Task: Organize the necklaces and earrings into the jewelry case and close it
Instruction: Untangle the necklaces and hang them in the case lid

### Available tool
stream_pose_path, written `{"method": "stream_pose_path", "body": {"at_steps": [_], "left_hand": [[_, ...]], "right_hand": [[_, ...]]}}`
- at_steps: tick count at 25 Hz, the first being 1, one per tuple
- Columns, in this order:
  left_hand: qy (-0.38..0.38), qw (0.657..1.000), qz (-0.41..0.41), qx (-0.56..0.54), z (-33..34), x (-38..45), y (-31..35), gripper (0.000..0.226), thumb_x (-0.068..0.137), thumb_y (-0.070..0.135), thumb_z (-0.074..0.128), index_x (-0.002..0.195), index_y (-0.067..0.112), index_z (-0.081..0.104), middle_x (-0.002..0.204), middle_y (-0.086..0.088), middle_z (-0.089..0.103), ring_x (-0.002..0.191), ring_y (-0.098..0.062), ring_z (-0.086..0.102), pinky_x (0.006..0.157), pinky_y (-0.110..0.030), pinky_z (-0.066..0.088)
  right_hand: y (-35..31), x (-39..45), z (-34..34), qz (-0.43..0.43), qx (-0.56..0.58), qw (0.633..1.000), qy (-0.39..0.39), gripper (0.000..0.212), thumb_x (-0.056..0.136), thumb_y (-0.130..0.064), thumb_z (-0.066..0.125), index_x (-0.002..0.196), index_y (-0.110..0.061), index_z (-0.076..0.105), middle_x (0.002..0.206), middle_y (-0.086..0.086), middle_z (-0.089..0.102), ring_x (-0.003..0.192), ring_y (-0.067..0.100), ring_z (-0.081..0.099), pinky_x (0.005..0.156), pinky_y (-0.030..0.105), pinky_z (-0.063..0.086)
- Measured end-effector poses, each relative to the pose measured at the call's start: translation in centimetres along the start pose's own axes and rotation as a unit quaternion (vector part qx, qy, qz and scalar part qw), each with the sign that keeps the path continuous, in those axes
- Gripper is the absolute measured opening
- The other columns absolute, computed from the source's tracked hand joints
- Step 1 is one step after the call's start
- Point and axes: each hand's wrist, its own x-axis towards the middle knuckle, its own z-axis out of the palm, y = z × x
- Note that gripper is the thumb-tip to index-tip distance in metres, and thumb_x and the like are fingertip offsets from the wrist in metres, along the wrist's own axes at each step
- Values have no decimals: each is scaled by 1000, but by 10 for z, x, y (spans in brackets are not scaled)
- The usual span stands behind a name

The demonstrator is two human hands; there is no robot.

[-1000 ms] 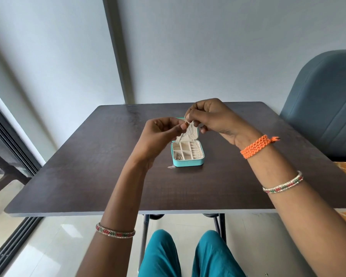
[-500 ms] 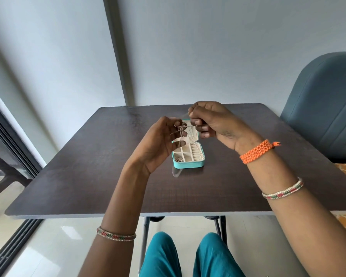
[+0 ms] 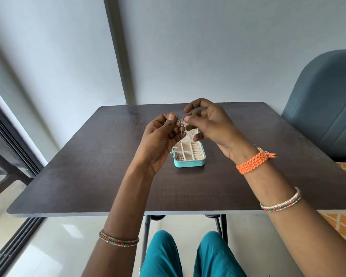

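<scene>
A small turquoise jewelry case [image 3: 190,163] lies open in the middle of the dark table [image 3: 88,176], its cream compartments showing; a silver piece [image 3: 179,157] sits in the near left compartment. Both hands are raised above the case's far end. My left hand [image 3: 160,140] pinches a thin silver necklace chain [image 3: 180,130] between thumb and fingertips. My right hand [image 3: 208,122] pinches the same chain close beside it, other fingers curled. A loop of chain hangs down toward the case. The lid is mostly hidden behind my hands.
A blue-grey upholstered chair [image 3: 324,104] stands at the table's right side. A dark sliding-door frame [image 3: 10,156] runs along the left. The grey wall is just behind the table's far edge. My knees in teal trousers [image 3: 188,256] are below the near edge.
Both hands have lifted slightly and drawn the chain up between them; my left hand has turned palm toward me, and the chain loop now hangs over the case.
</scene>
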Motion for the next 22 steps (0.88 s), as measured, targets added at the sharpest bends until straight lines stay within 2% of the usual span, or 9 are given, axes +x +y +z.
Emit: {"method": "stream_pose_path", "body": {"at_steps": [5, 8, 10, 13, 16, 18, 22], "left_hand": [[4, 999, 16, 31, -2, 0, -2, 23, 99, 12, 41, 83, 7, 56, 75, -5, 61, 70, -13, 62, 75, -25, 56], [20, 999, 21, 41, -3, -2, -3, 17, 97, 11, 47, 84, 8, 57, 74, -4, 61, 70, -13, 60, 77, -26, 55], [34, 997, 23, 63, -4, -5, -1, 2, 88, 10, 58, 90, 10, 58, 74, -2, 64, 68, -11, 60, 75, -25, 55], [64, 986, 31, 151, -5, -9, 2, 28, 83, 4, 66, 105, 16, 55, 74, 0, 65, 66, -6, 63, 66, -21, 54], [100, 975, 46, 195, 0, -11, 3, 32, 85, 1, 65, 110, 15, 50, 69, 4, 65, 59, 1, 61, 55, -15, 47], [124, 976, 48, 175, 2, -10, 2, 32, 86, 0, 64, 110, 14, 49, 67, 6, 65, 56, 2, 60, 51, -14, 45], [148, 979, 33, 139, 3, -9, 3, 27, 86, 0, 64, 106, 14, 52, 69, 3, 66, 55, 0, 60, 53, -17, 45]], "right_hand": [[-1, -1, 6, -61, -143, 987, 33, 9, 78, -25, 71, 71, -24, 67, 73, 6, 72, 69, 14, 63, 67, 30, 50], [-5, -3, 6, -82, -198, 976, 30, 11, 82, -25, 69, 71, -25, 66, 75, -1, 70, 71, 8, 61, 68, 21, 47], [-8, -6, 6, -94, -223, 970, 31, 13, 86, -22, 66, 73, -25, 65, 73, -12, 65, 71, 3, 58, 66, 14, 43], [-7, -8, 7, -86, -246, 965, 36, 18, 89, -19, 63, 73, -26, 61, 70, -20, 56, 70, -2, 52, 62, 8, 39], [-3, -9, 11, -94, -243, 964, 46, 13, 90, -18, 62, 78, -22, 64, 70, -20, 56, 69, -1, 52, 62, 7, 38], [-3, -9, 11, -101, -229, 966, 61, 10, 88, -19, 64, 80, -18, 69, 73, -14, 63, 70, 2, 56, 62, 10, 41], [-1, -10, 7, -95, -183, 976, 63, 7, 84, -22, 70, 80, -16, 73, 76, -5, 71, 73, 14, 65, 66, 25, 51]]}}
